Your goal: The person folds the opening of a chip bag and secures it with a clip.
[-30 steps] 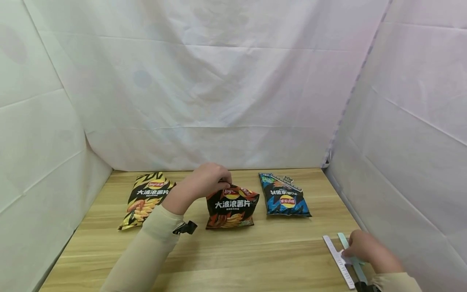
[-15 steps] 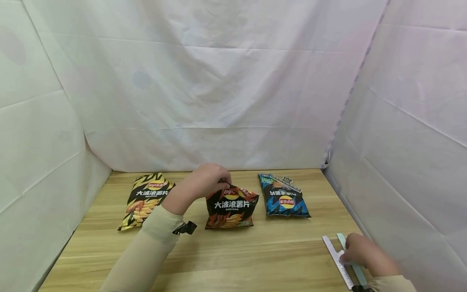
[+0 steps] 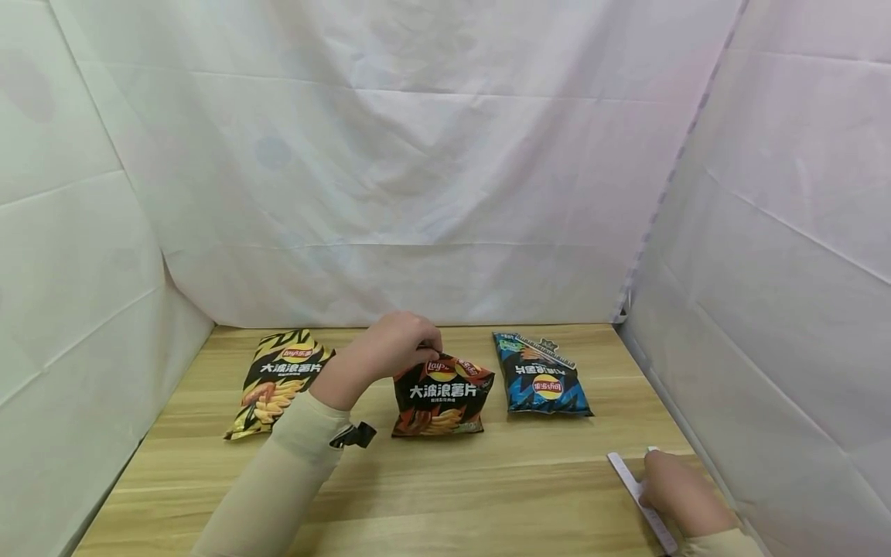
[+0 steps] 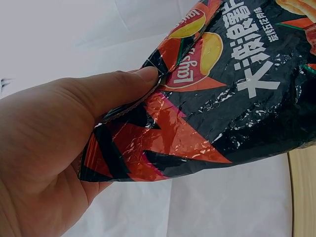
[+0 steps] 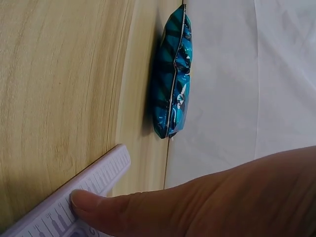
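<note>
My left hand (image 3: 400, 344) pinches the folded-over top edge of a black and red chip bag (image 3: 443, 398) standing in the middle of the table. In the left wrist view, the thumb (image 4: 128, 84) presses on the crinkled fold of this chip bag (image 4: 237, 118). At the front right, my right hand (image 3: 678, 487) grips a pale purple bag clip (image 3: 629, 478) with printed marks along its bar. The right wrist view has the thumb (image 5: 98, 205) on that bag clip (image 5: 106, 173); the other fingers are out of sight. A pale green clip beside it is mostly hidden behind the hand.
A yellow and black chip bag (image 3: 281, 379) lies at the left, partly behind my left forearm. On the right lies a blue chip bag (image 3: 543, 383) with another clip (image 3: 546, 350) across its far end. White cloth walls (image 3: 418, 193) surround the wooden table (image 3: 431, 503).
The right hand has shifted left, and the purple clip has moved slightly left and tilted with it. More of the green clip is covered. The left hand keeps its place on the bag.
</note>
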`<state>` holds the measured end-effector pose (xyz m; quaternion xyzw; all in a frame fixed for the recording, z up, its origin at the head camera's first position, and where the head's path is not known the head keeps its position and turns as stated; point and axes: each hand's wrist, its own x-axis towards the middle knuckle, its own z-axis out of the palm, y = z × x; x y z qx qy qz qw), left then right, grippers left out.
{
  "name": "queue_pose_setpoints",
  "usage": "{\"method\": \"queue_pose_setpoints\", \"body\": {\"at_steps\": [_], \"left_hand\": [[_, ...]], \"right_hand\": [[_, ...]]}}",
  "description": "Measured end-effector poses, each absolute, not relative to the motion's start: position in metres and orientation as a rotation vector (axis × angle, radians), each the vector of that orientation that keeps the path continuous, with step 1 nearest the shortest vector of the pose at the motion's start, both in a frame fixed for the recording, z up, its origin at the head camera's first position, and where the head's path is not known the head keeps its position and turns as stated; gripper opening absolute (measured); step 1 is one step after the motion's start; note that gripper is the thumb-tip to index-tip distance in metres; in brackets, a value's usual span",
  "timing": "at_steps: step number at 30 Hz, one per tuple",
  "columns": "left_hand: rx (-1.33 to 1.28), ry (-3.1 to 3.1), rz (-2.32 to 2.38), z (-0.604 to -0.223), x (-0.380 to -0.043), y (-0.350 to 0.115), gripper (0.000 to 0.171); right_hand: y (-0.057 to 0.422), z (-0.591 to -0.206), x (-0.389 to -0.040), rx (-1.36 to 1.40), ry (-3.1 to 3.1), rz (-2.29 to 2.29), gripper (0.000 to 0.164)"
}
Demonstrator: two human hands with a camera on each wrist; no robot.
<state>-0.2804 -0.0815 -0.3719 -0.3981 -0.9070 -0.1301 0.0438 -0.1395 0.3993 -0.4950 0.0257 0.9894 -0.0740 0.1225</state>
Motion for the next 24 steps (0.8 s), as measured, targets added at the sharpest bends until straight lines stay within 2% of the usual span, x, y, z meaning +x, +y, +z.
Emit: {"method": "queue_pose_setpoints", "body": {"at_steps": [7, 16, 19, 24], "left_hand": [[-1.218, -2.780, -0.410, -0.374, -0.282, -0.081, 0.004], [-1.204, -2.786, -0.419, -0.374, -0.281, -0.082, 0.005], [-1.199, -2.791, -0.431, -0.374, -0.281, -0.082, 0.004], [-1.202, -2.793, -0.432, -0.373, -0.280, -0.082, 0.005]], "right_hand": [[0.398, -0.493, -0.140, 0.110, 2.903, -0.256, 0.017], [0.403, -0.499, -0.155, 0.076, 2.878, -0.422, 0.036], [0.403, -0.498, -0.161, 0.080, 2.853, -0.443, 0.035], [0.400, -0.492, -0.169, 0.021, 2.878, -0.515, 0.019]]}}
